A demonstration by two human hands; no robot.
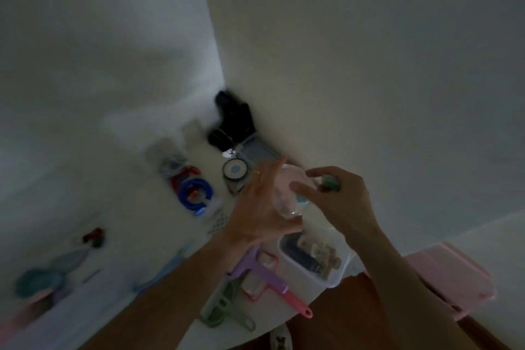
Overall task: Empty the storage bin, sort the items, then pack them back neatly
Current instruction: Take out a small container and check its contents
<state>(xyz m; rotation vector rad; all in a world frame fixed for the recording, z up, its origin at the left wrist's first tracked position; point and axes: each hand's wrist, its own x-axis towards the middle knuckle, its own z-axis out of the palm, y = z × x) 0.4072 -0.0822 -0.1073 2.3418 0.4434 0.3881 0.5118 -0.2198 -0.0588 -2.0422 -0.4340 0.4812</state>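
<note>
Head view, down toward cluttered corner

Two pale walls (369, 51) meet in a corner running down the middle of the frame's upper half. A white counter (93, 179) spreads across the lower left. Brown floor (355, 321) shows at the bottom right, dim and blurred.

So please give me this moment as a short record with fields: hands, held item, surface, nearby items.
hands: left hand and right hand both raised over the surface
held item: clear round plastic container between both hands; contents blurred
surface: white table in a wall corner
nearby items: blue plastic ring, round tape roll, purple and pink squeegee, clear rectangular box
</note>
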